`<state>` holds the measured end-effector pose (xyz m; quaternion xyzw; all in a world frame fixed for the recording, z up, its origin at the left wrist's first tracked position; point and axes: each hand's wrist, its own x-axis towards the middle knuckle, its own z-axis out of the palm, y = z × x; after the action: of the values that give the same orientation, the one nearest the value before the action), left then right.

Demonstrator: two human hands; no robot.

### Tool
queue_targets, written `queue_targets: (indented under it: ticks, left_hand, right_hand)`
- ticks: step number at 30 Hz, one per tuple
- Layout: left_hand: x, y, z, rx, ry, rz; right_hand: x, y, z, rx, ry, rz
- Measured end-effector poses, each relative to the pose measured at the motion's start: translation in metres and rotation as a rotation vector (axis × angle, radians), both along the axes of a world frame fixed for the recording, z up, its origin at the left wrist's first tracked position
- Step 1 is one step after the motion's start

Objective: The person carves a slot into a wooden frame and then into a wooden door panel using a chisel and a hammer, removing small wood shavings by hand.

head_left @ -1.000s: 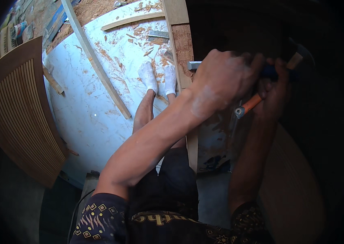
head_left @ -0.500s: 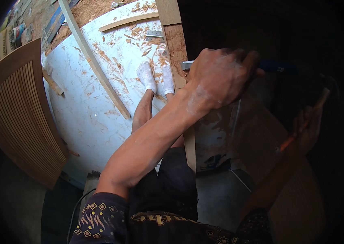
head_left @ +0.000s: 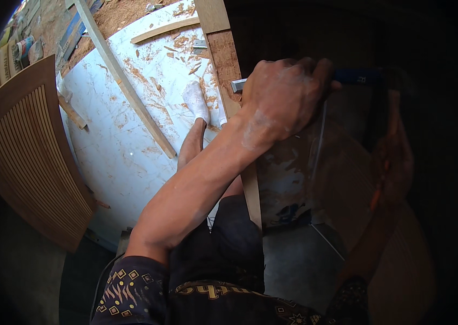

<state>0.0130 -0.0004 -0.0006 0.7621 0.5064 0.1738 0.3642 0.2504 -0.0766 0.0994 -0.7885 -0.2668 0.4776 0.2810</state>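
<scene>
My left hand (head_left: 286, 92) is wrapped round a chisel (head_left: 358, 76) with a blue handle. Its metal blade pokes out on the left side of my fist, over a rough recess cut into the narrow edge of a wooden door or panel (head_left: 215, 16). In the dark at the right, my right hand (head_left: 397, 168) is closed round the handle of a hammer (head_left: 394, 111). The hammer's head is dim and blurred near the butt of the chisel; whether they touch I cannot tell.
A metal hinge (head_left: 200, 46) and wood chips lie on the white marbled floor (head_left: 126, 130). A long wooden batten (head_left: 126, 81) and a shorter strip (head_left: 164, 30) rest there too. A slatted wooden panel (head_left: 34, 151) stands at the left. My socked foot (head_left: 195, 100) is beside the door.
My right hand has swung the hammer up and left, bringing its head to the chisel's butt. My left hand, the chisel and the door edge appear slightly farther left.
</scene>
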Motion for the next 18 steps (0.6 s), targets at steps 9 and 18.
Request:
queue_targets:
  ticks: [9,18]
  left_hand:
    - [0.003,0.000,-0.002,-0.026,0.034,0.002]
    - [0.004,0.001,-0.001,-0.049,0.082,0.032]
  right_hand:
    - [0.015,0.003,-0.011,0.040,0.040,-0.011]
    - [0.007,0.015,-0.014,0.020,0.012,-0.040]
